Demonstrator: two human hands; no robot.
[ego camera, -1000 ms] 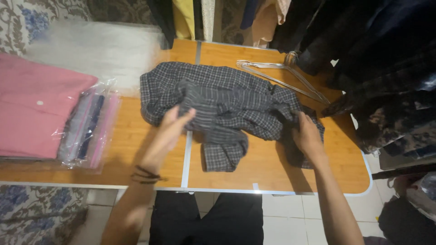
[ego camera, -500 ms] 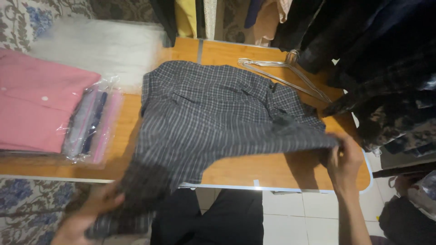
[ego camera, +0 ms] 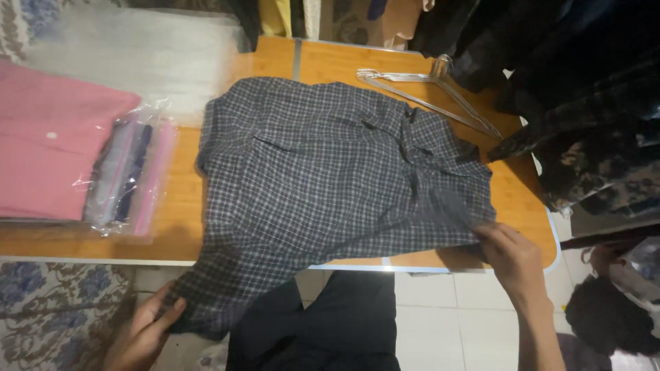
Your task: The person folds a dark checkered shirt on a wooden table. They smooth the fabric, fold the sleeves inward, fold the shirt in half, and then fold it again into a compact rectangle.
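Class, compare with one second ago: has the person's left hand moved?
Yes. The left hand has dropped from the table top to below its near edge, holding the checked shirt.

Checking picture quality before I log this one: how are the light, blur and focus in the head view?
Head view: warm, dim indoor light; the shirt checks read clearly at centre; the left hand is dark and slightly smeared at the bottom edge; the plastic sheet at top left is hazy and pale; clothes at the right sink into shadow.
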